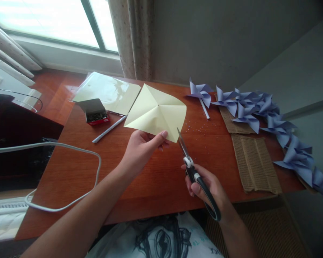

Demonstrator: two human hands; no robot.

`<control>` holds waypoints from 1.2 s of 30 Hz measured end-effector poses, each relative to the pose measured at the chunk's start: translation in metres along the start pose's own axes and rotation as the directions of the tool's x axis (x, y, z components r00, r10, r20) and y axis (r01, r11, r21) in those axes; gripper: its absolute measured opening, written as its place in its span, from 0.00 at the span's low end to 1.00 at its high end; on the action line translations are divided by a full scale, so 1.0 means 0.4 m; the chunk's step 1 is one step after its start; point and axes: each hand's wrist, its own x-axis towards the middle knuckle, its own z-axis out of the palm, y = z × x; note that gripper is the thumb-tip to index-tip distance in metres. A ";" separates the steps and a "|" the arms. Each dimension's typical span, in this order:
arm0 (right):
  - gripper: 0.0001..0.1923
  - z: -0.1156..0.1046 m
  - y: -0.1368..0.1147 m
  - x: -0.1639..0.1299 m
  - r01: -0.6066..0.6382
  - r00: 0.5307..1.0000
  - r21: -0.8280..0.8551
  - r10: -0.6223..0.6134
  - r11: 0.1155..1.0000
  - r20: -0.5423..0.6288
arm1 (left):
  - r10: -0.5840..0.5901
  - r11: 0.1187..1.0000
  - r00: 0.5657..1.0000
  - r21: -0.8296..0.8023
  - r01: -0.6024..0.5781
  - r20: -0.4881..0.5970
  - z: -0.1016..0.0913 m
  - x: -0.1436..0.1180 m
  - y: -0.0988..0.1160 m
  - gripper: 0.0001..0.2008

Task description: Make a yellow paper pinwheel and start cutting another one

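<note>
Yellow paper [156, 111], diagonally creased, bows between the left fingers [156, 140].

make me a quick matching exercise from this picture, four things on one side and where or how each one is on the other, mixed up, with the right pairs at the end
Column one
1. yellow paper
2. scissors
3. small box
4. bare cardboard piece

Column two
A. lid standing open, red on its side
B. in the grip of the right hand
C. flat and brown, on the table
D. creased, in the grip of the left hand

Right pairs: 1-D, 2-B, 3-A, 4-C
</note>
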 end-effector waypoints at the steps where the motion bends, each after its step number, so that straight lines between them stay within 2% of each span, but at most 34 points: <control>1: 0.30 0.001 -0.001 0.000 0.002 1.000 -0.004 -0.002 1.000 0.000 | 0.001 1.000 1.000 0.000 -0.001 0.003 0.000 0.000 -0.001 0.10; 11: 0.30 0.012 -0.007 0.005 0.004 0.999 0.001 -0.004 1.000 0.034 | -0.001 1.000 1.000 0.006 0.001 0.008 0.002 0.000 -0.004 0.12; 19: 0.30 0.020 -0.012 0.012 0.003 0.998 0.076 -0.008 0.997 0.064 | 0.002 1.000 1.000 0.016 -0.003 0.017 0.001 -0.003 -0.006 0.12; 36: 0.30 0.031 -0.013 0.020 0.026 0.998 0.019 -0.027 0.999 0.059 | -0.006 1.000 1.000 0.013 0.006 0.027 0.009 -0.010 -0.003 0.11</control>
